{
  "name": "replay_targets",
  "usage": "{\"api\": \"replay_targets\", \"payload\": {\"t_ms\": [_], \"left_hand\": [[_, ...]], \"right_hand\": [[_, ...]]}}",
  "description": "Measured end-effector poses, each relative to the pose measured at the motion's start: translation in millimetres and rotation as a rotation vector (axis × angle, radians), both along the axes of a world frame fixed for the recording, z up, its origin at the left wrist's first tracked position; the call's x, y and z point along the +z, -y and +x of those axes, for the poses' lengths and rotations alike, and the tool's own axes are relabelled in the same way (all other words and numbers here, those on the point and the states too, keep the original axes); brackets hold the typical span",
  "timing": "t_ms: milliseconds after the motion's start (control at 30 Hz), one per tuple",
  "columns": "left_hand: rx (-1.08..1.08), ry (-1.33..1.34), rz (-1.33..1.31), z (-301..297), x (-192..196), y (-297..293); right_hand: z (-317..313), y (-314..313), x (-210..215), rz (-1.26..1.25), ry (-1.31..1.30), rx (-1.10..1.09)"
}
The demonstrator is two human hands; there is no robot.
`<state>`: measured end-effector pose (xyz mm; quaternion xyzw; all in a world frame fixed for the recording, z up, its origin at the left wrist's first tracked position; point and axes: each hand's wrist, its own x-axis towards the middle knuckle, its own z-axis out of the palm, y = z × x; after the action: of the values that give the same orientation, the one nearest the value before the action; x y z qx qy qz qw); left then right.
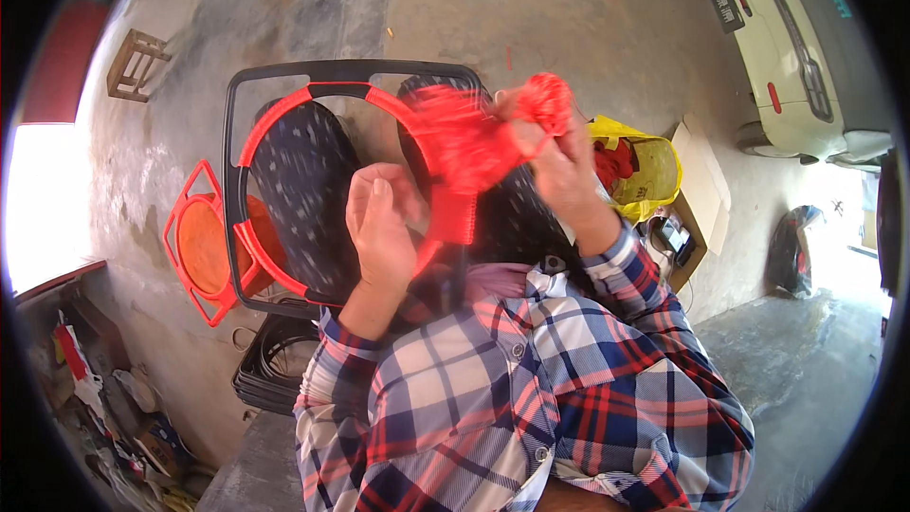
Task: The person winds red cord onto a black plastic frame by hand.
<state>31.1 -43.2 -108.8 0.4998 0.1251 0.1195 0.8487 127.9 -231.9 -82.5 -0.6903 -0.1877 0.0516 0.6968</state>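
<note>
A black rectangular frame [230, 142] with a round ring inside it rests over my lap. Red cord wrapping [272, 128] covers much of the ring, and a dense red woven band [453, 216] lies at its right side. My right hand [564, 171] is closed on a bundle of red cord [545, 102], raised above the frame's right edge. More red strands, smeared by motion, spread between the bundle and the ring. Over the ring's lower middle, my left hand [384, 223] has loosely bent fingers, somewhat apart, with nothing visible in them.
An orange-red frame [180, 204] stands left of my knees, above black stacked frames [270, 370]. At right sit a yellow bag [659, 171] with red material and a cardboard box [706, 190]. A wooden stool [136, 64] and a parked vehicle [787, 47] are farther off.
</note>
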Motion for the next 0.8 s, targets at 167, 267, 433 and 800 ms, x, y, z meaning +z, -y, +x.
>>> {"api": "replay_targets", "payload": {"t_ms": [167,267,433,800], "left_hand": [[-0.077,-0.242,-0.116,4,-12,-8],[-0.066,-0.365,-0.179,8,-12,-6],[-0.125,-0.406,-0.208,11,4,3],[-0.447,-0.221,-0.562,12,-11,-10]], "right_hand": [[16,58,17,-1.276,0.134,0.469],[18,138,-35,-0.695,-0.336,0.279],[23,213,-72,0.549,-0.683,-0.274],[-8,40,-32,-0.249,-0.484,0.397]]}}
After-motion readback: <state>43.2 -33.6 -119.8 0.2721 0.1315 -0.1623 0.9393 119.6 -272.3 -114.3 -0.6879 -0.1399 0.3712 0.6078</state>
